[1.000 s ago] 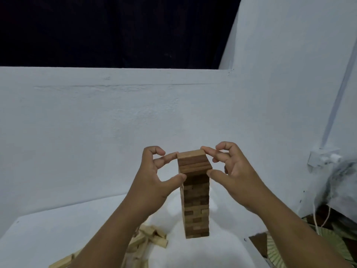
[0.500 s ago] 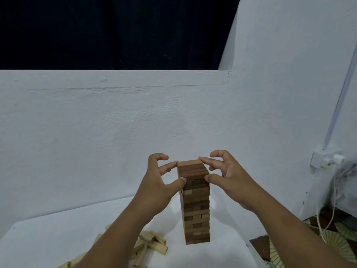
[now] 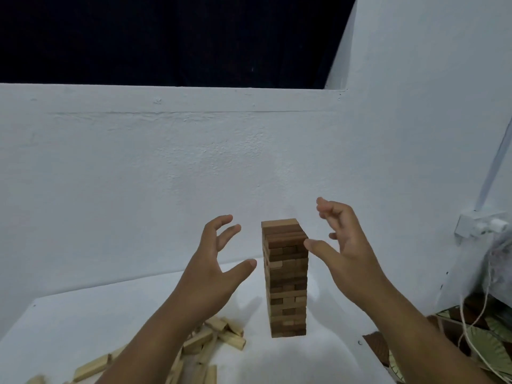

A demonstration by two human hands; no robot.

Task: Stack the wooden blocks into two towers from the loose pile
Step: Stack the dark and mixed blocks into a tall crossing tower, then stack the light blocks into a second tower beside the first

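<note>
A tall tower of dark brown wooden blocks (image 3: 285, 278) stands upright on the white table (image 3: 69, 328). My left hand (image 3: 210, 275) hovers just left of the tower, fingers spread, touching nothing. My right hand (image 3: 346, 253) hovers on the tower's right side with fingers spread; its thumb tip lies over the tower's upper right edge, and I cannot tell whether it touches. A loose pile of pale wooden blocks (image 3: 219, 336) lies on the table at the lower left, partly hidden by my left forearm.
A white wall (image 3: 166, 176) rises directly behind the table. The table's right edge (image 3: 368, 345) drops off near my right forearm. On the right wall are a socket box (image 3: 479, 225) and hanging cords (image 3: 471, 320), above patterned items on the floor.
Both hands have let go of the tower's top blocks and drawn apart with fingers spread. The tower stands on its own. The camera has tilted down a little.
</note>
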